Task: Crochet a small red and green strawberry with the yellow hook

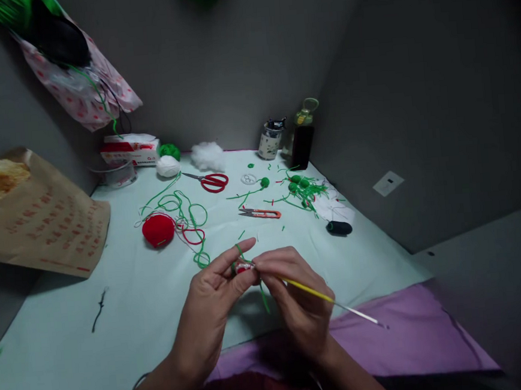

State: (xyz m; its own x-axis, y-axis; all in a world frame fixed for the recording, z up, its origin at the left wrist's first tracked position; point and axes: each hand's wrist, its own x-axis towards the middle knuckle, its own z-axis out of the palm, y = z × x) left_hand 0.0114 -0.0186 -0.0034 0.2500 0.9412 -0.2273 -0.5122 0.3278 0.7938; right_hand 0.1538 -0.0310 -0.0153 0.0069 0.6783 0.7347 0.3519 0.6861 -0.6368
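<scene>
Over the table's near middle, my left hand [212,298] pinches a small red and white crochet piece [244,268], with green yarn [239,249] looped around its raised index finger. My right hand [298,294] grips a yellow-handled crochet hook [308,288] like a pen. One end of the hook meets the piece, hidden by the fingers, and its silver end points down to the right. A short green tail [264,300] hangs below the piece. Beyond the hands lie orange thread snips [264,214] and red-handled scissors [214,182].
A red yarn ball [158,230] sits left among loose green strands [178,207]. White yarn [168,166], stuffing [207,156], a jar [269,140] and a dark bottle [302,140] line the back. Green pieces [302,185] lie right; a paper bag [50,223] stands left.
</scene>
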